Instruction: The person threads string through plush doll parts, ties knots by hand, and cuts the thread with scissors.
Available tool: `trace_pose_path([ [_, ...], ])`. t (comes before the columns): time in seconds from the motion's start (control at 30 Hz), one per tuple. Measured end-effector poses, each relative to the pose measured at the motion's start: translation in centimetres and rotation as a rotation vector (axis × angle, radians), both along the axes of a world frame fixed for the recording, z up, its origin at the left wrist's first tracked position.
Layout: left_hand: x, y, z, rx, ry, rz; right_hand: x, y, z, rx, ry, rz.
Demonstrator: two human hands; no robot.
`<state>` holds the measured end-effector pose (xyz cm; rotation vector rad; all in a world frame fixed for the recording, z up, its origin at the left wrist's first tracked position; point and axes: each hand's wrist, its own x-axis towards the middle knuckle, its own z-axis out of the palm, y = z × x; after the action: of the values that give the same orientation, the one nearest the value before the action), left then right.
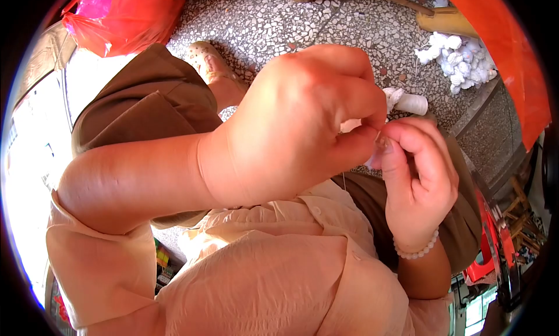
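Note:
My left hand (303, 121) reaches across from the left, raised above my lap, its fingers curled and pinched together. Its fingertips meet those of my right hand (422, 173), which wears a beaded bracelet (418, 253). Between the right thumb and fingers a small pale piece (374, 160), cloth-like, shows in part. A thin thread (344, 181) hangs below the left hand. What the left fingertips pinch is hidden. Just beyond the hands a white spool (412, 104) of what looks like thread lies on its side.
A heap of crumpled white pieces (459, 61) lies on the speckled floor (343, 27) at the upper right. An orange-red sheet (506, 57) hangs at the right edge. A red plastic bag (137, 22) stands at the upper left, near my foot (212, 65).

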<state>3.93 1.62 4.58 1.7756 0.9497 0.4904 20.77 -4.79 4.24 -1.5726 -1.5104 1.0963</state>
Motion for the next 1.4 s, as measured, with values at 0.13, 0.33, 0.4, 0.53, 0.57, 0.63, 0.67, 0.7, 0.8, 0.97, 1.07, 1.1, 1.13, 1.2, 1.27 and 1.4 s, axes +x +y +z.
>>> trace_pose_path([
  [0.13,-0.1,0.1,-0.1,-0.149,-0.041,0.048,-0.1,0.0,0.1,0.004,-0.005,-0.003],
  [0.33,-0.1,0.1,-0.1,-0.214,-0.028,0.029,0.2,0.2,0.5,0.053,-0.071,0.083],
  [0.4,-0.1,0.1,-0.1,-0.225,-0.012,0.020,0.2,0.4,0.3,0.094,-0.084,0.067],
  [0.53,0.0,-0.2,-0.2,-0.240,-0.030,0.032,0.1,0.2,-0.1,0.153,-0.080,0.049],
  [0.57,-0.1,-0.2,-0.3,-0.239,-0.036,0.029,0.1,0.3,0.0,0.142,-0.094,0.059],
  [0.63,-0.1,-0.1,-0.3,-0.233,-0.043,0.023,0.1,0.4,0.4,0.117,-0.125,0.077],
  [0.67,-0.1,-0.1,-0.3,-0.227,-0.043,0.021,0.1,0.4,0.4,0.110,-0.106,0.069],
  [0.7,-0.1,-0.2,-0.3,-0.221,-0.043,0.019,0.1,0.3,0.3,0.103,-0.087,0.060],
  [0.8,-0.1,-0.2,-0.4,-0.217,-0.070,0.023,0.0,0.2,0.6,0.017,-0.050,0.030],
  [0.97,0.3,-0.4,0.0,-0.009,-0.056,0.029,0.0,0.1,1.2,-0.093,-0.009,0.032],
  [1.07,0.5,0.4,-0.2,0.250,-0.060,-0.027,0.1,0.7,0.9,-0.102,0.091,0.030],
  [1.1,0.5,0.8,-0.3,0.362,-0.049,-0.068,0.2,0.8,0.8,-0.090,0.085,0.042],
  [1.13,0.6,1.2,-0.3,0.475,-0.033,-0.106,0.4,0.8,0.7,-0.080,0.083,0.054],
  [1.2,0.6,1.9,0.1,0.600,0.043,-0.187,1.1,1.1,0.9,-0.055,0.050,0.110],
  [1.27,0.2,3.2,-0.5,0.746,0.182,-0.240,1.7,1.1,1.4,-0.035,-0.008,0.197],
  [1.4,-1.5,4.9,0.1,0.572,0.819,-0.459,6.1,2.3,1.4,0.153,-0.622,0.077],
])
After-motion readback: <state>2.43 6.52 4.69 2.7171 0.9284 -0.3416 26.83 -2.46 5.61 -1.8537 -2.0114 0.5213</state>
